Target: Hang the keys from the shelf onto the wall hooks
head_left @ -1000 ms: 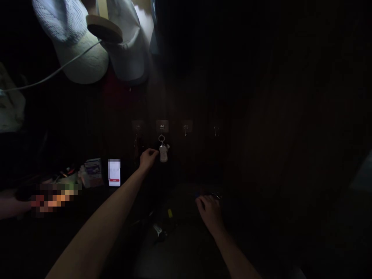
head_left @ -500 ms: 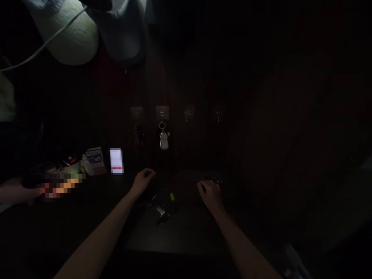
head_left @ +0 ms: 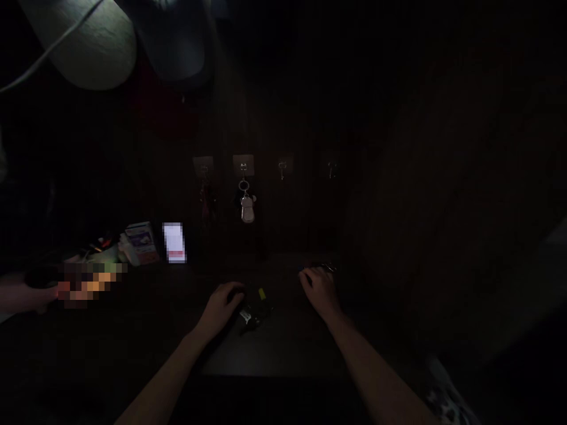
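The light is very dim. My left hand (head_left: 221,306) is low over the dark surface, at the left edge of a bunch of keys (head_left: 251,319) with a yellow tag (head_left: 261,294). Its thumb and fingers are apart, with nothing held between them; whether the fingertips touch the keys is unclear. My right hand (head_left: 321,290) rests further right with its fingers curled down. Thin metallic glints (head_left: 328,267) show just beyond its knuckles, and what lies under the fingers is too dark to name.
Several hooks (head_left: 282,169) line the dark back panel. A pale keychain (head_left: 247,208) hangs from one, and a dark reddish item (head_left: 206,200) from another. At left are a lit phone-like screen (head_left: 174,242), small boxes (head_left: 142,243) and another person's hand (head_left: 26,292). Caps (head_left: 95,50) hang above.
My left hand has come down and to the right, from above the keys to their left edge, with its thumb spreading. My right hand stays about where it was. The view has shifted slightly.
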A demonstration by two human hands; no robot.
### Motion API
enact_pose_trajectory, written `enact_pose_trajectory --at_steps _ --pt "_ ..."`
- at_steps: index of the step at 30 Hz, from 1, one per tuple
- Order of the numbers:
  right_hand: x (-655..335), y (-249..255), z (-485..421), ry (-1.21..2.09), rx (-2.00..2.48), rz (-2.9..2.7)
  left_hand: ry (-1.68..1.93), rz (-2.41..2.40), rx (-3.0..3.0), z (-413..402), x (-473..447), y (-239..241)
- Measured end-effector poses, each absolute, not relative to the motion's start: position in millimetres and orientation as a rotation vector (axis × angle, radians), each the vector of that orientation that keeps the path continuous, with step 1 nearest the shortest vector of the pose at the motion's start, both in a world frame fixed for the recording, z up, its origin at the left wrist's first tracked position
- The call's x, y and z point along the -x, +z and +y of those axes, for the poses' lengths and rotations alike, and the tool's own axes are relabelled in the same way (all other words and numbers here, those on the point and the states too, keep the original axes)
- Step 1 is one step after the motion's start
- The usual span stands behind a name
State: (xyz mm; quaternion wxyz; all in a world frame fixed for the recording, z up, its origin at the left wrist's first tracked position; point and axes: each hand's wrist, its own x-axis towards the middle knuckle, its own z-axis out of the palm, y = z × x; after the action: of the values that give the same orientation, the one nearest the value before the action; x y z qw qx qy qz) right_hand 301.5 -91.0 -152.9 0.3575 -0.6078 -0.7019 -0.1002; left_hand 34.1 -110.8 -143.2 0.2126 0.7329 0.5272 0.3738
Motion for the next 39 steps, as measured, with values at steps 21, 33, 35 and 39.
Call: enact_pose_trajectory --at_steps 21,33,35,39 --pt "-300.5 -153.2 -89.5 -0.303 1.573 -1.817 1.065 1.584 -2.33 -74.9 -65.5 -144.2" --pt "-265.5 -142.7 -108.4 -0.025 1.229 -2.144 1.264 1.493 -2.393 -70.7 -52.4 -148.0" --pt "-257.5 -142.0 -112.5 -0.003 1.187 -2.218 1.284 1.49 -2.39 -71.3 -53.5 -147.5" --pt "-249.9 -142.5 -114.9 0.022 1.214 -2.287 1.312 1.486 -2.359 -71.1 -55.1 -147.4"
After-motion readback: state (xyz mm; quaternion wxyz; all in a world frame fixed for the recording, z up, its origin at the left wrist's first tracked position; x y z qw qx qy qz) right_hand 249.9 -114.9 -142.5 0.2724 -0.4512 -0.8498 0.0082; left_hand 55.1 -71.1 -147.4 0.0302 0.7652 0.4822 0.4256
